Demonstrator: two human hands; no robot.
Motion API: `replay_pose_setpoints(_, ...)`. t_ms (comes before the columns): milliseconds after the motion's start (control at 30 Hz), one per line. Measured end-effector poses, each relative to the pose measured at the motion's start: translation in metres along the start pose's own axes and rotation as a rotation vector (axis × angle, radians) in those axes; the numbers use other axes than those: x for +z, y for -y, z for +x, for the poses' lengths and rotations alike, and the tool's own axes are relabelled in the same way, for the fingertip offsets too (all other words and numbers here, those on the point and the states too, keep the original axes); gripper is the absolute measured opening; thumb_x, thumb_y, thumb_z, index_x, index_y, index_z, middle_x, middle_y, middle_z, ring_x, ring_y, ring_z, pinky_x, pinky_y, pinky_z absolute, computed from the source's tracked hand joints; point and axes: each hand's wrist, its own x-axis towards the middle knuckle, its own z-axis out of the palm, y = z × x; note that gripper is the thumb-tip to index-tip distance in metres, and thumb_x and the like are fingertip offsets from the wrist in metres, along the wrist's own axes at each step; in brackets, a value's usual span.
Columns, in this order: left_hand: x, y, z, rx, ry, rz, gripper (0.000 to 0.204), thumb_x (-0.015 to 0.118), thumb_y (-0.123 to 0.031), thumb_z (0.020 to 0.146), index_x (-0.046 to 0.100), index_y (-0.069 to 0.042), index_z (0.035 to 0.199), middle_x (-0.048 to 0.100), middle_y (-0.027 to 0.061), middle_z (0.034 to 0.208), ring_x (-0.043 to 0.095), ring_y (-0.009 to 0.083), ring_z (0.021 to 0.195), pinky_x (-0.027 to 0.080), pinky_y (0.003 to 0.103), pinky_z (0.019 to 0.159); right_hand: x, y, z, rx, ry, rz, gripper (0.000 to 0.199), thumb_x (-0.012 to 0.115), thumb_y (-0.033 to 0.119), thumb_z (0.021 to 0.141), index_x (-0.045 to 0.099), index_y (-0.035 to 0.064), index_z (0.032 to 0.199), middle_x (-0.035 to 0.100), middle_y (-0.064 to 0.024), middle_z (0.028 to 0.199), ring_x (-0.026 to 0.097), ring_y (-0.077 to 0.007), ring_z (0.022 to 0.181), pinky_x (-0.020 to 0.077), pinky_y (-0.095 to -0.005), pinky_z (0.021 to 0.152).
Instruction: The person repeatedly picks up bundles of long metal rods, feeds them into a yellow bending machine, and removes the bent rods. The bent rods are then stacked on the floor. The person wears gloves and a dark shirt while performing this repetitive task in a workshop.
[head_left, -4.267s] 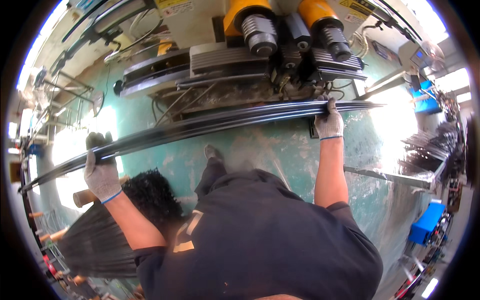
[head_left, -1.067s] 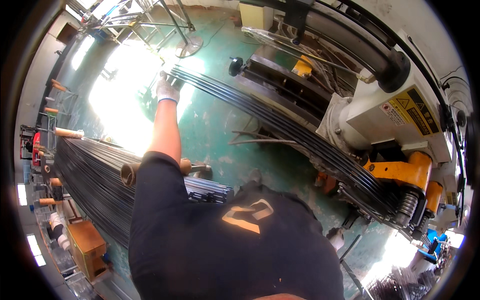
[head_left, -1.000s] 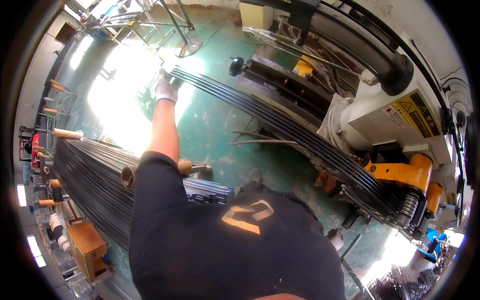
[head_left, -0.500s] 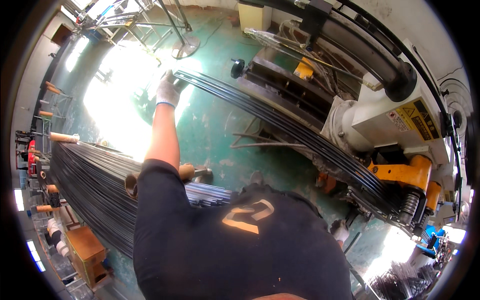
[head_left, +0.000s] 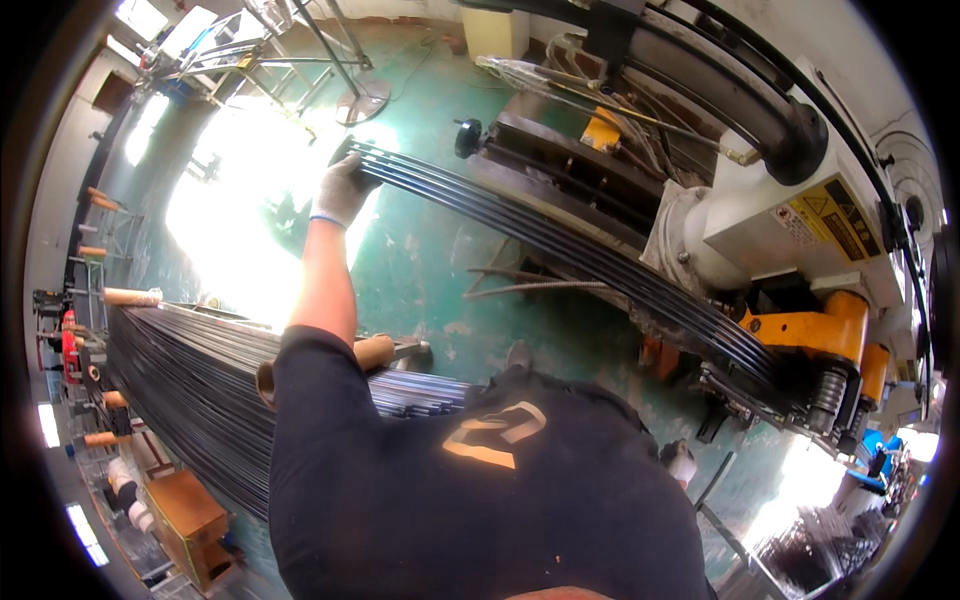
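My left hand (head_left: 345, 190), in a grey glove, is shut around the free end of a bundle of long dark metal rods (head_left: 560, 245). The bundle runs in a shallow curve from that hand down to the right, into the ribbed rollers (head_left: 828, 395) of an orange feed unit (head_left: 835, 330) on a white and grey machine (head_left: 760, 215). My arm is stretched out over the green floor (head_left: 420, 270). My right hand is hidden behind my dark-shirted torso; only a pale scrap, perhaps its glove (head_left: 680, 463), shows at the shirt's edge.
A large stack of the same dark rods (head_left: 190, 380) lies on a rack at the left, held by round wooden pegs (head_left: 372, 352). A brown box (head_left: 190, 512) sits below it. A metal stand (head_left: 350, 95) and frames are at the top, with bright glare on the floor.
Since four seconds ago I have turned left, and my right hand has dropped from view. Over the last second my left hand has kept its hold on the rod ends, shifting slightly right.
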Motion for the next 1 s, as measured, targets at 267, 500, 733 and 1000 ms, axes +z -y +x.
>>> replay_pose_setpoints(267,-0.077,0.013,0.023,-0.119,0.128,-0.001,0.041,0.044,-0.022,0.109,0.051,-0.003,0.145,0.058,0.019,0.143,0.053,0.0368,0.135,0.039,0.057,0.117,0.067,0.024,-0.041,-0.274,-0.168,-0.511,0.024,0.067,0.03,0.101,0.068,0.0055,0.103,0.07,-0.0077,0.085,0.066,-0.0185,0.069,0.0516,-0.0319,0.059)
replay_pose_setpoints(500,0.055,0.015,-0.014,-0.041,-0.307,0.014,0.059,0.031,-0.046,0.111,0.044,-0.004,0.151,0.042,0.0235,0.157,0.033,0.0467,0.149,0.021,0.07,0.123,0.074,0.04,-0.049,-0.24,-0.133,-0.538,0.022,0.066,0.025,0.099,0.067,0.0038,0.096,0.068,-0.0057,0.084,0.062,-0.0141,0.069,0.0455,-0.0272,0.057)
replay_pose_setpoints(733,-0.024,0.113,-0.045,0.01,-0.379,-0.232,0.071,0.039,-0.046,0.11,0.017,-0.004,0.163,0.033,0.023,0.163,0.033,0.0474,0.149,0.028,0.066,0.122,0.042,0.066,0.0,-0.223,-0.088,-0.538,0.023,0.067,0.024,0.1,0.067,0.0019,0.094,0.066,-0.0051,0.082,0.059,-0.0134,0.067,0.0432,-0.0268,0.056)
replay_pose_setpoints(1000,0.174,0.341,-0.164,-0.383,-0.676,-0.361,0.064,0.038,-0.046,0.11,0.044,0.009,0.142,0.049,0.0278,0.148,0.046,0.0439,0.139,0.034,0.059,0.12,-0.027,0.136,0.081,-0.049,-0.06,-0.931,0.039,0.063,0.033,0.1,0.07,-0.0023,0.113,0.075,-0.0107,0.099,0.07,-0.0229,0.085,0.0548,-0.0354,0.078)
